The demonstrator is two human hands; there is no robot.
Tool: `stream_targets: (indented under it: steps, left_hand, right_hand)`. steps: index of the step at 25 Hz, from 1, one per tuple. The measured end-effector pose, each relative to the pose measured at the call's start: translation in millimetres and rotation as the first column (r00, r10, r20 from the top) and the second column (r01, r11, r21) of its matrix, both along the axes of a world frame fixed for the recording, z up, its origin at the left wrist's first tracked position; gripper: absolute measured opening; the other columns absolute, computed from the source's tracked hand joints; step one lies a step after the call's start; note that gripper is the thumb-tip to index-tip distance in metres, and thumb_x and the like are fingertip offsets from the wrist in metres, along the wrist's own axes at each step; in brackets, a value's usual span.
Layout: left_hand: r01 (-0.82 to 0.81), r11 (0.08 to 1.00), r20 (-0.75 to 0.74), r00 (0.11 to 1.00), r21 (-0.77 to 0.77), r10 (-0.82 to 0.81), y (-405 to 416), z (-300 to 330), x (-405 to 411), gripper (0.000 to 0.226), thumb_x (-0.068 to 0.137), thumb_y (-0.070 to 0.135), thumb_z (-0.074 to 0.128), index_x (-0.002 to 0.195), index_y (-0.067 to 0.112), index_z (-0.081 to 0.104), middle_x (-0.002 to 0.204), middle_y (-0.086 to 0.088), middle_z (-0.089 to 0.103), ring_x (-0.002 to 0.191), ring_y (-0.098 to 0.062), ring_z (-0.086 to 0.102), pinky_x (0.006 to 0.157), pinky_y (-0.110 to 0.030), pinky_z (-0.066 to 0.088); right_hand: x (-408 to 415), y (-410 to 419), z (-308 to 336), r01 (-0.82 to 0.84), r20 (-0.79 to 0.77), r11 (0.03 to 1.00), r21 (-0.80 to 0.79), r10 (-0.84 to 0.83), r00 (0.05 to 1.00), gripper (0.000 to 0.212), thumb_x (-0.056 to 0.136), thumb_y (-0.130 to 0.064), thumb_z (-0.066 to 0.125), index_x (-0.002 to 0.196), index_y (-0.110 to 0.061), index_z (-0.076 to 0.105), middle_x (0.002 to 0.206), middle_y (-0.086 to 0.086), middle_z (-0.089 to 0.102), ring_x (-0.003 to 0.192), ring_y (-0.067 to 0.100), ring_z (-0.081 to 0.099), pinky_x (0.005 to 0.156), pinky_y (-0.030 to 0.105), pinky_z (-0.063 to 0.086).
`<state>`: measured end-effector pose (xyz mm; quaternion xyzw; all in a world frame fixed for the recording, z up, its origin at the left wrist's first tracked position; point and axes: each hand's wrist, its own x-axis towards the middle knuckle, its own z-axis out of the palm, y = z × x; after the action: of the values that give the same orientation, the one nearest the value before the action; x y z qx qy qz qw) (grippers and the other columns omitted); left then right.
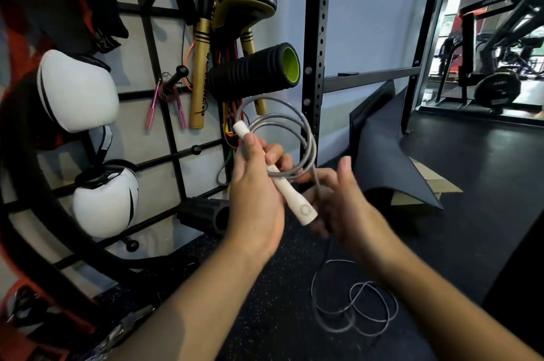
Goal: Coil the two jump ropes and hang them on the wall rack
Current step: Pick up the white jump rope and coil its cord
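My left hand (256,189) grips the white handle (290,188) of a grey jump rope, and several loops of the grey rope (297,122) stand coiled above that hand. My right hand (344,198) pinches the rope just below the coil, blurred by motion. The loose rest of the rope (357,306) lies in loops on the black floor below my right arm. A second jump rope with pink handles (151,108) hangs from a peg (181,71) on the black wall rack (167,125).
On the rack hang white boxing gloves (78,89), gold sticks (200,66), a black and green foam roller (256,70) and resistance bands. A black perforated upright (316,36) stands right of the rack. A folded dark mat (388,148) lies on cardboard on the floor.
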<state>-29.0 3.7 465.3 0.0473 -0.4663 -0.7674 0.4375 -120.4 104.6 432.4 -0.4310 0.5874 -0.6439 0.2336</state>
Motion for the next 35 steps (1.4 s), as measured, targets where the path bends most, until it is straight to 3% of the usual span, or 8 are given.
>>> stream_targets:
  steps: [2, 6, 14, 19, 23, 26, 30, 35]
  left_hand:
    - [-0.126, 0.987, 0.071, 0.989, -0.099, 0.133, 7, -9, -4, 0.032, 0.106, 0.052, 0.036, 0.097, 0.026, 0.052, 0.075, 0.010, 0.057, 0.066, -0.014, 0.058, 0.056, -0.041, 0.051]
    - [-0.099, 0.972, 0.134, 0.983, -0.212, 0.129, 13, -21, -9, 0.032, 0.096, 0.053, 0.048, 0.101, 0.026, 0.064, 0.087, 0.011, 0.073, 0.097, -0.013, 0.071, 0.106, -0.047, 0.050]
    - [-0.007, 0.966, 0.235, 0.970, -0.260, 0.070, -5, -18, -6, 0.052, 0.080, 0.056, 0.073, 0.106, 0.011, 0.070, 0.096, -0.003, 0.080, 0.108, -0.023, 0.074, 0.109, -0.048, 0.049]
    - [0.112, 0.938, 0.340, 0.940, -0.329, 0.007, -27, 3, 13, 0.047, 0.075, 0.033, 0.079, 0.117, 0.014, 0.068, 0.118, -0.011, 0.076, 0.111, -0.025, 0.073, 0.107, -0.049, 0.052]
    - [0.259, 0.555, 0.457, 0.853, -0.790, 0.252, -39, 32, 41, 0.075, 0.067, 0.049, 0.084, 0.135, 0.036, 0.055, 0.122, 0.013, 0.073, 0.115, 0.002, 0.067, 0.106, -0.025, 0.048]
    - [0.506, 0.242, 0.556, 0.683, -0.828, 0.474, -17, 35, 42, 0.079, 0.060, 0.063, 0.086, 0.130, 0.050, 0.051, 0.106, 0.023, 0.073, 0.097, 0.012, 0.065, 0.087, -0.012, 0.050]
    - [0.556, 0.361, 0.663, 0.635, -0.749, 0.397, -15, 28, 33, 0.053, 0.061, 0.055, 0.091, 0.108, 0.041, 0.069, 0.089, 0.011, 0.078, 0.085, -0.009, 0.073, 0.086, -0.041, 0.059]
    - [0.482, 0.494, 0.646, 0.723, -0.724, 0.243, -23, 27, 36, 0.030, 0.062, 0.053, 0.083, 0.084, 0.034, 0.077, 0.077, 0.012, 0.078, 0.065, -0.005, 0.069, 0.063, -0.023, 0.053]
  right_hand:
    - [22, -5, -8, 0.018, 0.036, 0.997, -0.079, -0.015, 0.999, 0.072, 0.083, -0.085, 0.036, 0.103, -0.023, 0.067, 0.064, 0.008, 0.059, 0.042, 0.014, 0.046, 0.042, 0.024, 0.032]
    - [27, 0, 0, 0.235, 0.166, 0.940, -0.246, -0.198, 0.966, 0.046, 0.085, -0.064, 0.060, 0.100, -0.020, 0.067, 0.053, -0.004, 0.039, 0.041, 0.010, 0.030, 0.039, 0.022, 0.026]
    - [-4, 13, 20, 0.220, -0.069, 0.950, -0.223, -0.240, 0.968, 0.014, 0.096, -0.031, 0.070, 0.089, -0.019, 0.070, 0.052, -0.010, 0.046, 0.045, 0.011, 0.032, 0.043, 0.025, 0.027]
    - [-28, 29, 38, 0.213, -0.290, 0.975, -0.066, -0.223, 0.931, 0.024, 0.099, -0.014, 0.064, 0.075, -0.015, 0.066, 0.054, 0.001, 0.045, 0.049, 0.013, 0.035, 0.046, 0.025, 0.028]
    - [-32, 40, 45, 0.103, -0.609, 0.966, 0.236, 0.064, 0.790, 0.017, 0.098, -0.020, 0.068, 0.082, -0.014, 0.069, 0.063, 0.000, 0.054, 0.056, 0.011, 0.042, 0.053, 0.028, 0.033]
    - [-24, 35, 43, -0.025, -0.610, 0.958, 0.285, 0.201, 0.766, 0.010, 0.095, -0.030, 0.069, 0.093, -0.021, 0.064, 0.074, 0.000, 0.068, 0.065, 0.018, 0.059, 0.062, 0.034, 0.045]
    - [-22, 34, 36, -0.119, -0.506, 0.962, 0.247, 0.233, 0.831, 0.032, 0.096, -0.030, 0.071, 0.112, -0.020, 0.046, 0.066, -0.001, 0.065, 0.052, 0.013, 0.048, 0.048, 0.025, 0.038]
    - [-22, 36, 42, -0.052, -0.366, 0.996, 0.068, 0.073, 0.928, 0.034, 0.099, -0.047, 0.063, 0.108, -0.016, 0.052, 0.060, 0.003, 0.051, 0.055, 0.022, 0.034, 0.051, 0.033, 0.026]
